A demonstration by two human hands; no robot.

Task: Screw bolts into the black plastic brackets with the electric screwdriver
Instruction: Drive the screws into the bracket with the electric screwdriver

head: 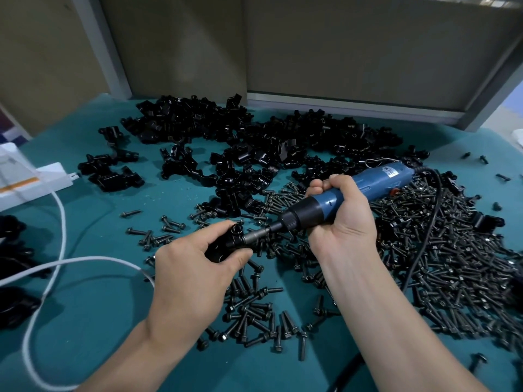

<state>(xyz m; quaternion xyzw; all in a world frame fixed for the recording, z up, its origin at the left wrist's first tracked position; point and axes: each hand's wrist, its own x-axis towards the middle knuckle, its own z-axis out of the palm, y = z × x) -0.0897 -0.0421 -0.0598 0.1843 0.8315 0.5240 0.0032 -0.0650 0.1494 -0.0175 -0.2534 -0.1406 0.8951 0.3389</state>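
Two bare forearms reach in from the bottom edge over a teal table cover (99, 292). The left hand (192, 267) grips a single black plastic bracket (226, 243), thumb curled under it and forefinger over the top, with a round socket of the bracket facing up between them. The right hand (339, 213) is wrapped in a fist round the blue electric screwdriver (356, 186), which lies nearly level and points left. Its black collar sits just beyond the knuckles, and its metal bit holder (254, 236) meets the side of the held bracket. Whether a bolt sits at the tip cannot be told, since the joint is hidden by the bracket and the thumb.

Loose black flanged bolts (254, 312) lie scattered under and between the two hands, thickening into a dense heap of bolts (458, 256) to the right of the right forearm. The screwdriver's black cord (427, 222) leaves its rear end and curves down across that heap. Behind the hands, a wide pile of black brackets (254, 142) spreads across the far half of the table, and a few separate brackets (113, 174) lie apart on its left.

At the left edge sits a white box-like unit (34, 176), and a white cable (60, 222) loops from it across the cover and passes under the left forearm. More black parts (11, 278), cut off by the frame, lie at the far left. A grey partition panel (339, 52) stands along the back of the table.
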